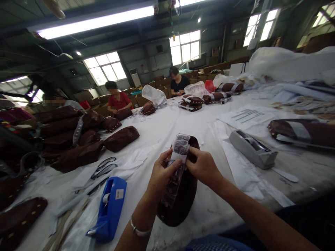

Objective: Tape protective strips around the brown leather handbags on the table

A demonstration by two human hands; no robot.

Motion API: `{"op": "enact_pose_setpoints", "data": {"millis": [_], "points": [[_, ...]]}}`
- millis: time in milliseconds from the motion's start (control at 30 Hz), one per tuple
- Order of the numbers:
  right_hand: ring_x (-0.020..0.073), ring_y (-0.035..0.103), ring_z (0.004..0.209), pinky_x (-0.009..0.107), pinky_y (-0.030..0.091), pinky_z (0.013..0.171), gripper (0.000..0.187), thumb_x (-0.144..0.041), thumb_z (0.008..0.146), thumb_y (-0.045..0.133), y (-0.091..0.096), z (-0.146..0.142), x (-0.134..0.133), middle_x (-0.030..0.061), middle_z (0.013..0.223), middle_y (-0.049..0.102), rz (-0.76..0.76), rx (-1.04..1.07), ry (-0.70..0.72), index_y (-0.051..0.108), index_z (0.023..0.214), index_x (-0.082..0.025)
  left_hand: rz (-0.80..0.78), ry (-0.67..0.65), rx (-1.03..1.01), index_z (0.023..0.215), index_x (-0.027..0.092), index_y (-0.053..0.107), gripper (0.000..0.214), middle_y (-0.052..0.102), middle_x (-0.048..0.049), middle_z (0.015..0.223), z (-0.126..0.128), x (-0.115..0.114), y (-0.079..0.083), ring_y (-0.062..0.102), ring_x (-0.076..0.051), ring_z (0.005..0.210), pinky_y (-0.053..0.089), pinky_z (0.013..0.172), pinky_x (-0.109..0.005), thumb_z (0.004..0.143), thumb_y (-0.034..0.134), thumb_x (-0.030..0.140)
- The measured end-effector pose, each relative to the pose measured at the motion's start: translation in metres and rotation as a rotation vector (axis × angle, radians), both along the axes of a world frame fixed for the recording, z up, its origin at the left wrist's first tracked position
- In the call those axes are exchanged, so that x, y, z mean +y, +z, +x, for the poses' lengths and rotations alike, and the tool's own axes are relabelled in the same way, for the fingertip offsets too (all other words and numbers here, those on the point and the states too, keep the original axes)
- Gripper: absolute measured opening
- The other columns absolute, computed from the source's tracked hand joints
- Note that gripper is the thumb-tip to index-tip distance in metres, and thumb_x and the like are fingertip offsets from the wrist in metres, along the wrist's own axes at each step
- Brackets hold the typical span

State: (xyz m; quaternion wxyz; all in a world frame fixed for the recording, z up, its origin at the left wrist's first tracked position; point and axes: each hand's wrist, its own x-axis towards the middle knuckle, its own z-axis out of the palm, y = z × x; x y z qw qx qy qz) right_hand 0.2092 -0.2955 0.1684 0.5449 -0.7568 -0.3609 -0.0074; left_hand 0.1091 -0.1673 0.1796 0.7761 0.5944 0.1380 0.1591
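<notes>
My left hand (pixel 161 175) and my right hand (pixel 202 166) both pinch a clear plastic wrap (pixel 180 144) around the strap of a dark brown leather bag (pixel 183 200). The bag lies on the white table cover (pixel 172 125) right in front of me. The left fingers hold the wrapped part from the left side, the right fingers press it from the right. A silver bracelet sits on my left wrist.
A blue tape dispenser (pixel 110 207) lies to the left, black scissors (pixel 103 167) behind it. A grey tape dispenser (pixel 252 148) stands to the right. Brown bags are piled at left (pixel 73 139) and lie at far right (pixel 300 130). Three people sit at the table's far end.
</notes>
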Motion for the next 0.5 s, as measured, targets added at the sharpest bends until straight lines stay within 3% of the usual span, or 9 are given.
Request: {"op": "enact_pose_setpoints", "data": {"millis": [100,200,267,433,500], "points": [[0.0130,0.049,0.046,0.024,0.036,0.045,0.025,-0.034,0.084,0.065,0.004,-0.002,-0.010,-0.0020,0.057,0.059,0.105,0.507,0.253,0.073,0.104,-0.021,0.041,0.028,0.022,0.131,0.021,0.060,0.067,0.074,-0.0059,0.096,0.000,0.002,0.000,0.069,-0.017,0.078,0.053,0.065,-0.023,0.072,0.085,0.039],[0.0064,0.042,0.045,0.020,0.031,0.041,0.033,-0.039,0.081,0.073,0.009,-0.007,-0.018,-0.0013,0.070,0.061,0.318,0.915,0.417,0.070,0.109,-0.021,0.127,0.034,0.022,0.128,0.021,0.061,0.060,0.074,-0.0054,0.098,0.000,0.003,0.002,0.069,-0.017,0.081,0.053,0.067,-0.023,0.075,0.083,0.040],[0.0038,0.040,0.044,0.018,0.027,0.039,0.032,-0.044,0.080,0.077,0.011,-0.012,-0.019,-0.0016,0.074,0.061,0.393,1.001,0.406,0.070,0.100,-0.021,0.190,0.037,0.014,0.124,0.022,0.063,0.054,0.074,-0.0052,0.101,0.001,0.001,0.003,0.069,-0.018,0.085,0.054,0.072,-0.025,0.077,0.080,0.040],[0.0044,0.031,0.034,0.017,0.027,0.037,0.042,-0.057,0.080,0.077,0.009,-0.021,-0.005,-0.0095,0.041,0.041,0.319,0.977,0.339,0.065,0.088,-0.018,0.324,0.001,-0.018,0.121,0.020,0.067,0.048,0.074,-0.0079,0.109,0.006,-0.008,0.002,0.068,-0.024,0.102,0.052,0.090,-0.032,0.078,0.079,0.038],[0.0038,0.030,0.033,0.017,0.027,0.036,0.041,-0.056,0.080,0.077,0.008,-0.020,-0.002,-0.0091,0.040,0.043,0.346,0.956,0.317,0.066,0.088,-0.017,0.337,-0.042,-0.043,0.125,0.020,0.066,0.050,0.071,-0.0092,0.119,0.006,-0.009,0.004,0.065,-0.025,0.112,0.050,0.098,-0.034,0.079,0.079,0.036]]}}
